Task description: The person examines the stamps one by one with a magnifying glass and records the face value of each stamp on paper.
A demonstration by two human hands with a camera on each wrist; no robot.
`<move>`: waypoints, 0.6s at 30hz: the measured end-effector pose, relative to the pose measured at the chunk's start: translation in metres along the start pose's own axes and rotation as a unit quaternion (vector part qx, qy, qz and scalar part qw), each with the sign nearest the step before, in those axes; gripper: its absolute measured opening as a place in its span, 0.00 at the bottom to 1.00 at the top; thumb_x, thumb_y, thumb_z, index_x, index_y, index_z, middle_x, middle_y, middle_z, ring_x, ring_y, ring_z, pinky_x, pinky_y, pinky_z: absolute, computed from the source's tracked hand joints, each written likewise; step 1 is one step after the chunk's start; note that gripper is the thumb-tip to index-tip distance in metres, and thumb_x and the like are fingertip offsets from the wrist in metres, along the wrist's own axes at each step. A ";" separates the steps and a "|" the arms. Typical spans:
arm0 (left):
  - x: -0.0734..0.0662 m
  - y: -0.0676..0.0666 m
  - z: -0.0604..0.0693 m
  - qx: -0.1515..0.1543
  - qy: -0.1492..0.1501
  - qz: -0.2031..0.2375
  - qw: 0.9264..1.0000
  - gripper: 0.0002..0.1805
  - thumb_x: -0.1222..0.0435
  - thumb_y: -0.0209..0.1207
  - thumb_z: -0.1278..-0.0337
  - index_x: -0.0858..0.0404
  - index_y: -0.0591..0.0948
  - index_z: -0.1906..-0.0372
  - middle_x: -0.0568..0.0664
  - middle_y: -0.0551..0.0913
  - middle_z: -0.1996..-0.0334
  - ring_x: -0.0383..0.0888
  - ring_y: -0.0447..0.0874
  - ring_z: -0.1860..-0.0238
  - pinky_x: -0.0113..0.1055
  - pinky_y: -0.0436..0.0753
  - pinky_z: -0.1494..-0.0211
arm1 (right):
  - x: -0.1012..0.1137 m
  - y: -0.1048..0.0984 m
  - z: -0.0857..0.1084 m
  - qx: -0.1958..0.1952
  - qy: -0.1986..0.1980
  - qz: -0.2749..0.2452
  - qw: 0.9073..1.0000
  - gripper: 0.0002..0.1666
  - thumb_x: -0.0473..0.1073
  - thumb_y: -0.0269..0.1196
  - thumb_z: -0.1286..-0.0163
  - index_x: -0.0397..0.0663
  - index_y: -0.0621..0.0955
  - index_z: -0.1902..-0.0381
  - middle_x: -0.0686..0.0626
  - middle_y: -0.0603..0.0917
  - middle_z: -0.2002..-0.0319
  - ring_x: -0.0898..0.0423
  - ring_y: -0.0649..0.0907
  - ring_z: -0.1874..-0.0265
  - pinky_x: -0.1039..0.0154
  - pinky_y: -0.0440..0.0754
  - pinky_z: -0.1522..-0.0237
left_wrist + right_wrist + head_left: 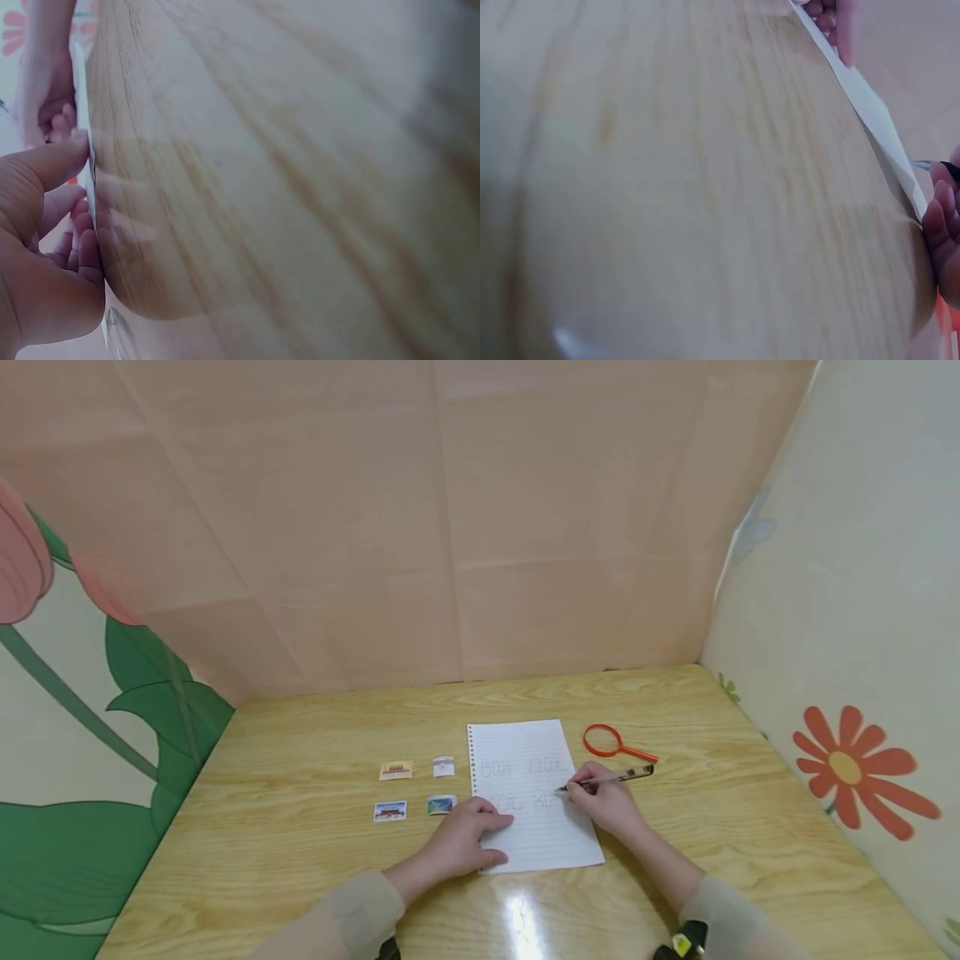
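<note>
A white lined sheet of paper point(536, 852) with punched holes down its left edge lies on the wooden table. Faint handwritten numbers stand on it in two rows; the lower right one is partly covered by my right hand point(611, 802). That hand pinches a dark pen point(636, 772), its tip on the paper by the lower right number. In the right wrist view the pen tip point(922, 164) shows beside the curled fingers. My left hand point(467, 839) rests on the paper's lower left edge, thumb and fingers spread apart; the left wrist view shows its palm side point(41, 255).
Left of the paper lie small stamp-like pictures in two rows: a yellow one point(396, 770), a pale one point(443, 766), a blue-bordered one point(390, 811) and a blue-green one point(441, 804) beside my left hand. A red magnifying glass point(639, 754) lies beyond my right hand.
</note>
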State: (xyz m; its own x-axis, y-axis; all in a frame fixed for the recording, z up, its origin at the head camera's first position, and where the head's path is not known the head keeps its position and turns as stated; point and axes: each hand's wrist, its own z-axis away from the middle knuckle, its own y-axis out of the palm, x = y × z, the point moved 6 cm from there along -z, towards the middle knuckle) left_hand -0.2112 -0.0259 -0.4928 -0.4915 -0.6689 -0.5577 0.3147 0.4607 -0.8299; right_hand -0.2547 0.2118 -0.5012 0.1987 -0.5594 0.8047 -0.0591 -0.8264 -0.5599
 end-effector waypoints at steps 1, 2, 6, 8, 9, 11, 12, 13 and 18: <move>0.000 0.000 0.000 0.001 0.000 0.000 1.000 0.30 0.56 0.73 0.49 0.56 0.81 0.39 0.44 0.77 0.51 0.38 0.72 0.53 0.33 0.72 0.48 | -0.001 -0.001 0.000 -0.003 0.005 0.002 1.000 0.05 0.33 0.65 0.40 0.45 0.79 0.72 0.53 0.77 0.78 0.60 0.73 0.81 0.68 0.71 0.80; 0.000 0.000 0.000 0.001 0.000 -0.001 1.000 0.30 0.56 0.73 0.49 0.56 0.81 0.39 0.44 0.77 0.51 0.38 0.72 0.53 0.33 0.72 0.47 | -0.002 -0.002 0.000 -0.005 0.007 0.004 1.000 0.05 0.33 0.65 0.40 0.45 0.78 0.72 0.53 0.77 0.78 0.60 0.73 0.82 0.68 0.71 0.80; 0.001 0.001 0.000 0.002 -0.003 -0.001 1.000 0.30 0.56 0.73 0.49 0.55 0.81 0.38 0.44 0.77 0.51 0.38 0.71 0.53 0.33 0.72 0.47 | -0.004 -0.004 0.001 -0.001 0.016 0.003 1.000 0.05 0.33 0.64 0.39 0.44 0.78 0.71 0.52 0.78 0.77 0.58 0.75 0.83 0.66 0.74 0.82; 0.001 0.000 0.000 0.002 -0.004 0.000 1.000 0.30 0.56 0.73 0.49 0.55 0.81 0.38 0.44 0.77 0.51 0.38 0.71 0.53 0.33 0.72 0.47 | -0.004 -0.004 0.001 0.004 0.020 0.000 1.000 0.04 0.33 0.64 0.39 0.44 0.78 0.71 0.51 0.79 0.77 0.58 0.76 0.83 0.66 0.74 0.82; 0.001 0.000 0.000 0.003 -0.006 0.002 1.000 0.30 0.56 0.73 0.49 0.55 0.81 0.38 0.44 0.77 0.51 0.38 0.71 0.53 0.33 0.72 0.47 | -0.003 -0.004 0.001 0.005 0.021 -0.002 1.000 0.04 0.33 0.64 0.39 0.44 0.78 0.71 0.51 0.79 0.77 0.57 0.76 0.83 0.66 0.75 0.82; 0.001 0.000 0.000 0.004 -0.006 0.003 1.000 0.30 0.56 0.73 0.49 0.55 0.81 0.38 0.44 0.77 0.51 0.38 0.71 0.53 0.34 0.72 0.47 | -0.003 -0.003 0.001 0.006 0.026 -0.006 1.000 0.04 0.33 0.64 0.39 0.44 0.78 0.71 0.51 0.79 0.77 0.57 0.77 0.83 0.66 0.75 0.82; 0.001 0.000 0.001 0.005 -0.006 0.004 1.000 0.30 0.56 0.73 0.49 0.55 0.81 0.38 0.44 0.77 0.51 0.38 0.71 0.53 0.34 0.72 0.47 | -0.003 -0.003 0.002 0.007 0.025 -0.004 1.000 0.04 0.33 0.64 0.39 0.44 0.78 0.70 0.51 0.79 0.76 0.57 0.77 0.83 0.66 0.76 0.81; 0.000 0.000 0.001 0.006 -0.007 0.005 1.000 0.30 0.56 0.73 0.48 0.55 0.81 0.38 0.44 0.77 0.51 0.38 0.71 0.53 0.34 0.72 0.47 | -0.002 -0.003 0.002 0.007 0.024 -0.004 1.000 0.04 0.32 0.64 0.39 0.44 0.78 0.70 0.51 0.79 0.76 0.58 0.77 0.83 0.66 0.76 0.81; -0.001 0.000 0.001 0.008 -0.008 0.008 1.000 0.30 0.56 0.73 0.49 0.55 0.80 0.38 0.43 0.77 0.51 0.38 0.71 0.53 0.34 0.73 0.47 | 0.000 -0.002 0.002 0.008 0.014 0.007 1.000 0.05 0.32 0.64 0.38 0.43 0.78 0.70 0.51 0.78 0.76 0.58 0.76 0.82 0.66 0.76 0.81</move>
State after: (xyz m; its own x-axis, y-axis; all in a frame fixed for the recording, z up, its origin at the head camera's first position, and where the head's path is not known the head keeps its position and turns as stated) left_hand -0.2102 -0.0258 -0.4922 -0.4735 -0.6706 -0.5711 0.3347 0.4627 -0.8209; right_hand -0.2523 0.2135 -0.5007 0.1707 -0.5725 0.8019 -0.0469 -0.8177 -0.5738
